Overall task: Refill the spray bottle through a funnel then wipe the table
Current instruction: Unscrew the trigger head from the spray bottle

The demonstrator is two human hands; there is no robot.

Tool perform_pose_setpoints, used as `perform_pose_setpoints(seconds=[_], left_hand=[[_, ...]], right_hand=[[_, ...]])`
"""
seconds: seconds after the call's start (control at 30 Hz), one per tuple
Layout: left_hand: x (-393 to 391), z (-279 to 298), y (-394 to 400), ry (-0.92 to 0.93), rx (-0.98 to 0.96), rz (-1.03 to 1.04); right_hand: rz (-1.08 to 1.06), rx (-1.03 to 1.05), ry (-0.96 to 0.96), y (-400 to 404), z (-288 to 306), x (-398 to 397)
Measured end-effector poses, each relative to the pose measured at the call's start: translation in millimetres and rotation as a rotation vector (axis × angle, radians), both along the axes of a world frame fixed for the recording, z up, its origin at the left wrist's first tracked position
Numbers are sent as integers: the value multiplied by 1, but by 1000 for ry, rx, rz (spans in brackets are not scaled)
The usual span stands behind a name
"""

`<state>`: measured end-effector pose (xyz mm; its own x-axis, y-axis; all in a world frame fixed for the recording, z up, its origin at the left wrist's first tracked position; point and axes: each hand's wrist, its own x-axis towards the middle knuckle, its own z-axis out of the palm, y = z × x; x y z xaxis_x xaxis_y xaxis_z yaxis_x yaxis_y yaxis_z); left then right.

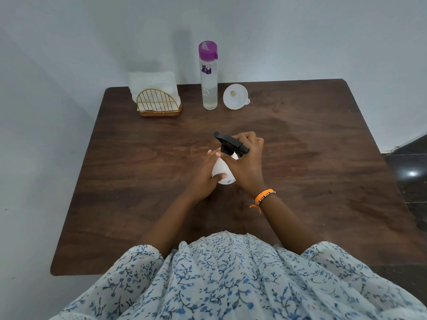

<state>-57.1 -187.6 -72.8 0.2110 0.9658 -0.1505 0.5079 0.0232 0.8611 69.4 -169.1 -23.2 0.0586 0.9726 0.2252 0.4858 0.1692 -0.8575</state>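
At the middle of the dark wooden tabletop (300,158), the left hand (203,179) wraps around the white spray bottle (222,168) while the right hand (247,158) closes over its black trigger head (228,142) (an orange bracelet (263,197) circles that wrist). Along the far edge stand a gold wire napkin holder (158,103), a purple-capped water bottle (208,75) and, just beside it, a white funnel (235,97) lying on its side.

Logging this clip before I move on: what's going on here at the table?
A person holds a white spray bottle upright in mid-table, left hand around its body, right hand at the black trigger head, which is still on. At the far edge, untouched, stand a purple-capped water bottle, a white funnel and a napkin holder. Nothing is poured yet.
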Motion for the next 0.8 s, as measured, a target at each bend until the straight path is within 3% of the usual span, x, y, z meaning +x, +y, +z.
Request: perform_pose_setpoints(seconds=[0.37,0.8], left_hand=[[0,0,0,6,-8,4],[1,11,1,124,0,19]], right_hand=[[207,-142,64,0,6,18],[240,-109,458,10,45,24]])
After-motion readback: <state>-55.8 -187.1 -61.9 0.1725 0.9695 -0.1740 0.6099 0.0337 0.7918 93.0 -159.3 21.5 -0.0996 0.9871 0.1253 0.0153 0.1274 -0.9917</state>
